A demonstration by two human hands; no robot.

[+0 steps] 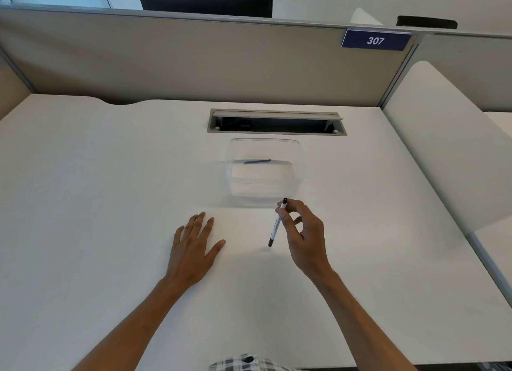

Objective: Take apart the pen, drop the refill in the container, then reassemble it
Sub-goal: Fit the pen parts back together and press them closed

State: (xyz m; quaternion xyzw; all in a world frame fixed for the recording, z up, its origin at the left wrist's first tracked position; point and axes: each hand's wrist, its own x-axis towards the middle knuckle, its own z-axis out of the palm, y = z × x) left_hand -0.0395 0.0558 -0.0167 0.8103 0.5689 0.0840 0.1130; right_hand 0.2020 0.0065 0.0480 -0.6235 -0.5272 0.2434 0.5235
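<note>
**Pen held upright, refill in the container**

The right hand [303, 233] pinches a white pen [277, 222] near its upper end between thumb and curled fingers. The pen hangs almost upright, slightly tilted, with its dark lower tip just above or touching the white desk [110, 176]; which of the two cannot be told. Its dark top end pokes out just above the fingertips [279, 210].

The left hand [194, 243] lies flat on the desk, palm down, fingers straight and slightly spread, holding nothing. It sits well to the left of the pen.

Just beyond the right hand's fingertips stands a clear plastic container [266, 146]. Inside it, toward its far side, a thin blue refill [257, 162] lies flat.

Farther beyond the container is an open cable slot [277, 121] in the desk, and behind that a beige partition [194, 60] carrying a blue sign [376, 40] reading 307.
</note>
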